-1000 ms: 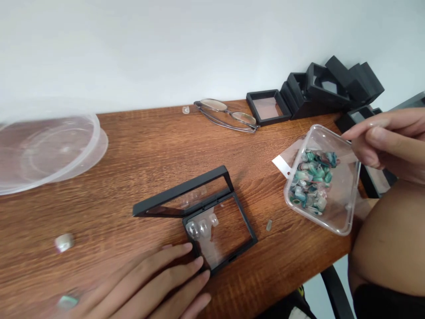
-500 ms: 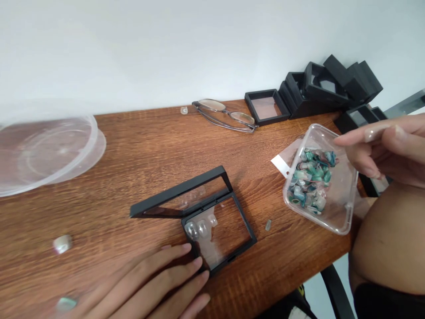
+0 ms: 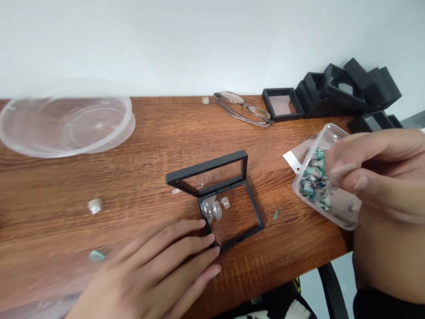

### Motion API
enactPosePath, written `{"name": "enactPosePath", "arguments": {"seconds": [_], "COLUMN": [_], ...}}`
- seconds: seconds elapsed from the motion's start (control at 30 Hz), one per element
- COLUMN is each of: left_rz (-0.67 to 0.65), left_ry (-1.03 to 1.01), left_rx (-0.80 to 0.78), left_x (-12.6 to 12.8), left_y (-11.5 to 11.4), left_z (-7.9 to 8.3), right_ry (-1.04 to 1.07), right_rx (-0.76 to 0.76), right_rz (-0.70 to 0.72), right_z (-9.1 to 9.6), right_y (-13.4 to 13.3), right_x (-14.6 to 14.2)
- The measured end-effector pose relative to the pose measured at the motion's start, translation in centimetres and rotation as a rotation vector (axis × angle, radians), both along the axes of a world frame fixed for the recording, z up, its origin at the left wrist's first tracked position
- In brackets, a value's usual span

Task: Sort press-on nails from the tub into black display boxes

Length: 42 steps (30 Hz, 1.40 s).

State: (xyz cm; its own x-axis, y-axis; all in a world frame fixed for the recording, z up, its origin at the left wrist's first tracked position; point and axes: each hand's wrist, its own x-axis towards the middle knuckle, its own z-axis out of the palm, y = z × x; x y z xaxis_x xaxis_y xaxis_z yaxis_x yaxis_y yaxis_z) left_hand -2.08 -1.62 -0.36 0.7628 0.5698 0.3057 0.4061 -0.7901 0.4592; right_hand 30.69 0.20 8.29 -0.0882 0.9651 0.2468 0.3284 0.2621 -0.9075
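Observation:
My left hand (image 3: 159, 270) lies flat with its fingers stretched out, their tips against the left edge of an open black display frame (image 3: 237, 241). The frame's lid (image 3: 207, 168) stands tilted up, and clear false nails (image 3: 217, 210) sit on its transparent film near the hinge. My right hand (image 3: 381, 170) is over a clear plastic box (image 3: 327, 215) of green and clear false nails (image 3: 312, 181), covering part of it. Its thumb and fingertips are pressed together; whatever they hold, if anything, is too blurred to tell.
Loose false nails (image 3: 95, 206) lie on the wooden table (image 3: 159, 133). A large clear plastic tub (image 3: 66, 128) stands at the back left. By the wall are eyeglasses (image 3: 245, 106), a black frame (image 3: 283, 104) and several stacked black frames (image 3: 345, 88).
My right hand has moved in over the plastic box, and its fingers have closed into a pinch. The left hand stays at the frame. The whole view has shifted, moving things rightward.

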Motion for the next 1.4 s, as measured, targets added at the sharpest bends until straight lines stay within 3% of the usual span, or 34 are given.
{"name": "enactPosePath", "arguments": {"seconds": [0.37,0.57,0.8,1.4], "left_rz": [0.024,-0.008,0.003,0.001], "left_ry": [-0.056,-0.045,-0.045,-0.008], "left_rx": [0.082,0.079,0.108,0.116], "left_x": [1.5,1.5,1.4,1.3], "left_y": [0.5,1.0,1.1,0.8], "left_z": [1.1,1.8,1.9,2.0], "right_ry": [-0.563,-0.777,-1.005,-0.575], "right_rx": [0.036,0.053,0.031,-0.176], "right_rz": [0.202,0.215,0.196,0.192], "right_z": [1.0,-1.6,-4.7,-5.8], "right_y": [-2.4,-2.6,-1.6,0.3], "right_x": [-4.7,-7.5,-8.1,-8.0]}}
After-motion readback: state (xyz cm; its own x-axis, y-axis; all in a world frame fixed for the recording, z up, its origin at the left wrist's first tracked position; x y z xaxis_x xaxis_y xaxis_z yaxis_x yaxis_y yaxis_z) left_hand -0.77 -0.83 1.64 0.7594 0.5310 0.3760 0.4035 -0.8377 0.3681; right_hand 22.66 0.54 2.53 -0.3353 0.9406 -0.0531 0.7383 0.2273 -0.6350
